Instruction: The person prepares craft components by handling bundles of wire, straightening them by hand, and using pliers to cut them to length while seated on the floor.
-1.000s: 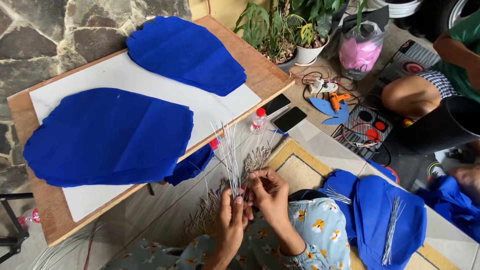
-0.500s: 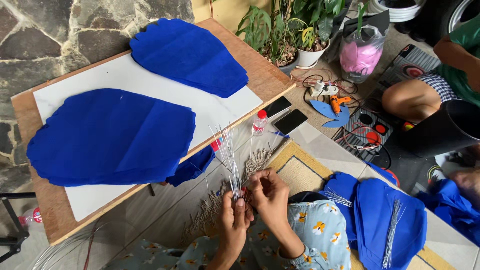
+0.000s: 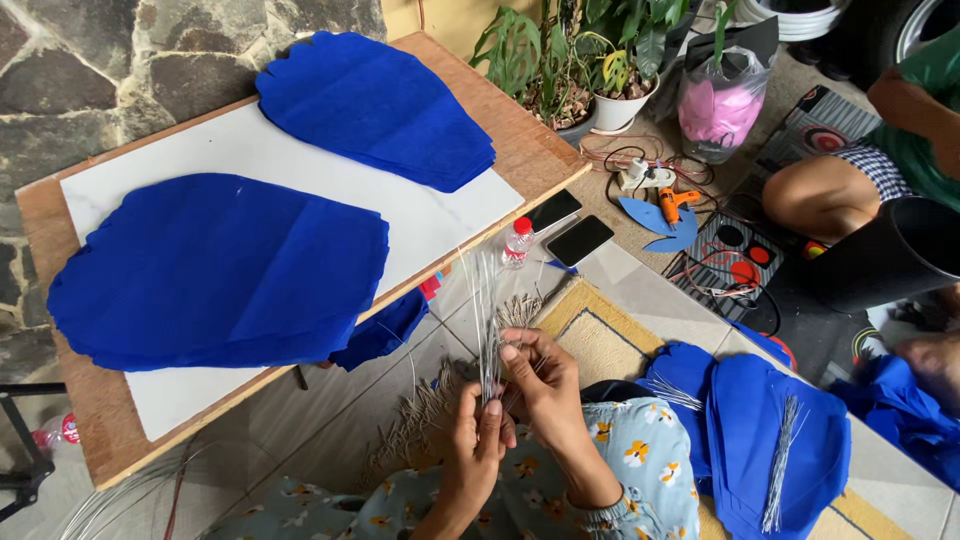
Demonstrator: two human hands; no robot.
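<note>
Head view, now. Both hands work low at centre, over the lap. Left hand point(image 3: 478, 440) has its fingers closed round the lower end of a bundle of thin silver wires point(image 3: 487, 320), which fan upward and away. Right hand point(image 3: 545, 385) sits just right of it, touching the bundle, fingertips pinched on wires near the grip; whether it holds one strand or several, cannot tell.

Against the frames a second and half a second back: hands and bundle sit in much the same place and pose. The only shift is slight, and looks more like head movement than hand movement. Judgement: wire sorting is still in hand, no strand drawn clear.

Around them: wooden table point(image 3: 520, 160) far left, carrying a white board point(image 3: 440, 215) with two large blue paper petal stacks, one near-left point(image 3: 220, 270), one far point(image 3: 375, 105). Small bottle with red cap point(image 3: 517, 242) and two dark phones point(image 3: 565, 228) on the floor by the table's edge. More blue petals with loose wires point(image 3: 780, 450) lie at near right. A co-worker's leg point(image 3: 825, 195) far right.
</note>
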